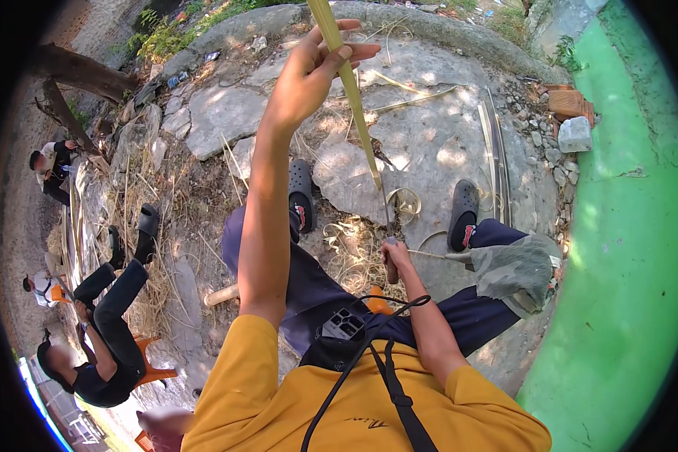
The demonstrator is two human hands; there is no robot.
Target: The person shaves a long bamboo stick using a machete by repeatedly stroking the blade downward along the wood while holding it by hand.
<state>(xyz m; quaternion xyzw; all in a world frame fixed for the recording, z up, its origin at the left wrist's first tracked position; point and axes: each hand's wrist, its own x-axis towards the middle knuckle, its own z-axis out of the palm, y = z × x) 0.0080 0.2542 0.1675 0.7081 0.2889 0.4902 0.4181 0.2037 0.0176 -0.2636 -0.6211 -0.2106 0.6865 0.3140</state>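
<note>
In my raised left hand [313,71] is a long greenish-yellow bamboo strip [360,113], pinched between thumb and fingers near its upper part, with some fingers stretched out beyond it. The strip slants down toward my right hand [396,256], which is closed round the handle of a knife [388,215]. The narrow dark blade points up and away from me, and its tip is at the lower end of the strip; whether the edge is in the bamboo I cannot tell. A curled pale shaving [406,205] sits beside the blade.
Thin shavings [354,245] litter the ground between my feet. Split strips [496,154] lie beyond my right shoe. A grey cloth [512,273] covers my right knee. Left, a seated person [102,354] and others work. A green wall [618,226], bricks [572,104] and a pale block stand right.
</note>
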